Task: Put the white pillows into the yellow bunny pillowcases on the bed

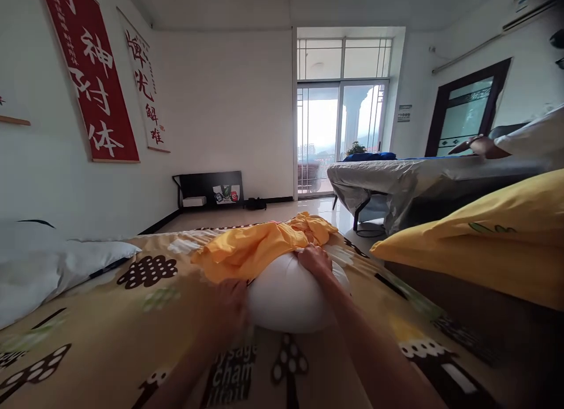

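A white pillow (286, 300) lies on the patterned bed sheet (189, 338), its far end covered by a yellow-orange pillowcase (251, 247). My right hand (316, 260) is on top of the pillow, its fingers closed on the pillowcase's edge. At the pillow's left side, my left hand (231, 306) is beside the near edge of the pillowcase. Motion blurs its fingers, so their grip is unclear. The pillowcase lies bunched and wrinkled beyond both hands.
Another white pillow (97, 259) rests at the left. A yellow pillow (493, 233) is at the right. Behind it stands a table under a clear plastic cover (396, 177), with another person's hand (480, 146) above it. A black panel (198, 183) leans against the back wall.
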`<state>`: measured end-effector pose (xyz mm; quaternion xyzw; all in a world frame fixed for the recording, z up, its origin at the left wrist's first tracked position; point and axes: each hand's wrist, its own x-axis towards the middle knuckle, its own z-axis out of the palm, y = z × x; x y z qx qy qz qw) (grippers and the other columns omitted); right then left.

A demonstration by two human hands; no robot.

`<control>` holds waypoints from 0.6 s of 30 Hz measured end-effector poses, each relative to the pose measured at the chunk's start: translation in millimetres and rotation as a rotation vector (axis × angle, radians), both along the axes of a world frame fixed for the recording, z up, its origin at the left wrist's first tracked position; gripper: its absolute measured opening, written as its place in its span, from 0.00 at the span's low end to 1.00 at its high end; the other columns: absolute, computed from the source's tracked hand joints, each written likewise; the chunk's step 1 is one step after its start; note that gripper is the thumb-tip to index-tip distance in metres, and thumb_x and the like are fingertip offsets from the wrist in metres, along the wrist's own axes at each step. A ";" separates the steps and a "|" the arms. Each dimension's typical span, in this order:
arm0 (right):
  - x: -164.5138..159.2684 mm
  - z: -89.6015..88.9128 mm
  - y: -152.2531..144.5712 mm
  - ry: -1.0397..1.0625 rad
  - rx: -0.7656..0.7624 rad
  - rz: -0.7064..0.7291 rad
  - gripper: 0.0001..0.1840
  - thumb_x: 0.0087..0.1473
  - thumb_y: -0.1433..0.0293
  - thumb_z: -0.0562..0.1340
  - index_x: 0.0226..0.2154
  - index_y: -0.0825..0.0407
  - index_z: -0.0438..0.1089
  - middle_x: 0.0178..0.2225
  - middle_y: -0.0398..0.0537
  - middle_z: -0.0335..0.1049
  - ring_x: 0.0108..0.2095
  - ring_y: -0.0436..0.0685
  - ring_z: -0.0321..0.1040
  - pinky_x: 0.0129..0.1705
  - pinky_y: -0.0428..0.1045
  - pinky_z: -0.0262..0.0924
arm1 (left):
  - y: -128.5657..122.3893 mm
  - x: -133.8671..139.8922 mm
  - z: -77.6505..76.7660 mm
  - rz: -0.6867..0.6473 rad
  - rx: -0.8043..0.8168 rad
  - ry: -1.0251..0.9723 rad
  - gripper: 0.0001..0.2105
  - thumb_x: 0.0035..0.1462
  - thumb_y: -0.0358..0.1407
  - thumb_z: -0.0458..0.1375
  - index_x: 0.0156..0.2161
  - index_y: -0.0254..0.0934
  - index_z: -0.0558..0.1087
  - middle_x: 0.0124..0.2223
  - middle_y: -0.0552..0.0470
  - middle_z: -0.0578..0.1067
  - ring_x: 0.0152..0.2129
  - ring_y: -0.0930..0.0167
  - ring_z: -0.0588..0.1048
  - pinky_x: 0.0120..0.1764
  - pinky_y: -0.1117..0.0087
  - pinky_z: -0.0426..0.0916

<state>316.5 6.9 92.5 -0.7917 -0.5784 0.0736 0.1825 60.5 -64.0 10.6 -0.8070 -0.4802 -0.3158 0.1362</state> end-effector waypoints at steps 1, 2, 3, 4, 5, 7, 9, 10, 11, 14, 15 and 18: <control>0.0 -0.6 -1.3 0.011 -0.004 0.002 0.25 0.58 0.60 0.51 0.52 0.55 0.68 0.51 0.61 0.68 0.50 0.64 0.66 0.46 0.53 0.60 | -0.9 -9.0 -4.9 -0.029 0.001 -0.003 0.19 0.47 0.28 0.53 0.47 0.38 0.69 0.47 0.45 0.70 0.46 0.60 0.66 0.49 0.59 0.61; -1.1 -0.7 -3.0 0.021 -0.005 0.005 0.25 0.57 0.60 0.51 0.52 0.55 0.68 0.51 0.61 0.68 0.51 0.64 0.66 0.47 0.53 0.59 | -0.7 -16.9 -9.9 -0.037 -0.002 -0.012 0.22 0.46 0.27 0.53 0.49 0.38 0.68 0.49 0.45 0.69 0.48 0.60 0.65 0.51 0.59 0.61; -2.8 -0.3 -5.1 0.030 -0.005 0.008 0.25 0.57 0.60 0.52 0.51 0.54 0.68 0.51 0.61 0.68 0.51 0.64 0.66 0.47 0.53 0.59 | 0.4 -23.0 -14.9 -0.033 -0.002 -0.028 0.23 0.45 0.27 0.52 0.50 0.39 0.68 0.50 0.45 0.69 0.49 0.61 0.65 0.51 0.59 0.61; -4.8 0.5 -7.5 0.037 -0.002 0.010 0.24 0.57 0.61 0.52 0.51 0.54 0.68 0.51 0.61 0.68 0.51 0.64 0.66 0.47 0.53 0.59 | 2.2 -26.8 -19.9 -0.024 0.003 -0.047 0.23 0.45 0.26 0.51 0.50 0.38 0.68 0.50 0.45 0.69 0.49 0.62 0.65 0.51 0.60 0.61; -6.6 1.5 -10.0 0.043 0.003 0.009 0.24 0.57 0.61 0.52 0.51 0.55 0.68 0.51 0.61 0.68 0.50 0.64 0.66 0.47 0.54 0.59 | 4.4 -28.1 -24.6 -0.007 0.015 -0.070 0.23 0.45 0.25 0.50 0.49 0.37 0.68 0.49 0.44 0.69 0.48 0.62 0.66 0.51 0.61 0.62; -8.4 3.9 -15.2 0.053 0.013 0.007 0.24 0.57 0.61 0.52 0.50 0.56 0.69 0.50 0.61 0.69 0.50 0.65 0.66 0.46 0.54 0.60 | 9.3 -23.8 -31.8 0.064 0.063 -0.145 0.21 0.46 0.23 0.49 0.46 0.36 0.70 0.47 0.44 0.71 0.47 0.63 0.68 0.51 0.61 0.61; -5.9 5.7 -20.0 0.059 0.025 0.005 0.24 0.57 0.60 0.52 0.49 0.56 0.69 0.50 0.61 0.69 0.50 0.65 0.66 0.46 0.54 0.60 | 14.5 -12.6 -33.9 0.146 0.113 -0.229 0.17 0.48 0.23 0.49 0.42 0.36 0.71 0.44 0.44 0.73 0.45 0.63 0.69 0.50 0.60 0.60; -2.8 6.0 -22.2 0.062 0.030 0.004 0.24 0.57 0.60 0.52 0.49 0.56 0.69 0.50 0.61 0.69 0.50 0.65 0.67 0.46 0.54 0.60 | 17.4 -5.1 -32.4 0.180 0.131 -0.270 0.15 0.49 0.23 0.49 0.40 0.37 0.71 0.42 0.45 0.74 0.43 0.63 0.70 0.49 0.61 0.60; 1.4 5.5 -24.5 0.065 0.034 0.002 0.24 0.57 0.59 0.51 0.49 0.56 0.69 0.50 0.61 0.69 0.50 0.65 0.67 0.45 0.53 0.60 | 20.9 3.8 -29.2 0.207 0.144 -0.308 0.13 0.50 0.23 0.48 0.37 0.37 0.71 0.40 0.46 0.74 0.42 0.63 0.70 0.47 0.61 0.61; 19.6 -1.3 -33.2 0.080 0.037 -0.018 0.24 0.59 0.58 0.50 0.47 0.55 0.70 0.50 0.61 0.70 0.50 0.65 0.67 0.45 0.53 0.61 | 34.3 38.7 -10.5 0.280 0.184 -0.417 0.10 0.51 0.23 0.46 0.30 0.38 0.67 0.33 0.50 0.72 0.36 0.65 0.70 0.44 0.61 0.60; 26.7 -5.5 -37.2 0.084 0.035 -0.030 0.24 0.60 0.58 0.49 0.46 0.54 0.71 0.50 0.61 0.70 0.50 0.64 0.68 0.44 0.52 0.61 | 38.8 52.9 -2.2 0.297 0.198 -0.454 0.11 0.51 0.22 0.46 0.29 0.38 0.66 0.31 0.50 0.71 0.34 0.66 0.69 0.43 0.62 0.60; 47.9 -22.4 -50.6 0.097 0.044 -0.077 0.21 0.61 0.63 0.48 0.43 0.52 0.74 0.48 0.60 0.72 0.48 0.63 0.69 0.42 0.51 0.63 | 44.6 97.2 23.7 0.268 0.234 -0.506 0.12 0.52 0.21 0.45 0.26 0.38 0.65 0.28 0.51 0.69 0.31 0.67 0.68 0.39 0.64 0.59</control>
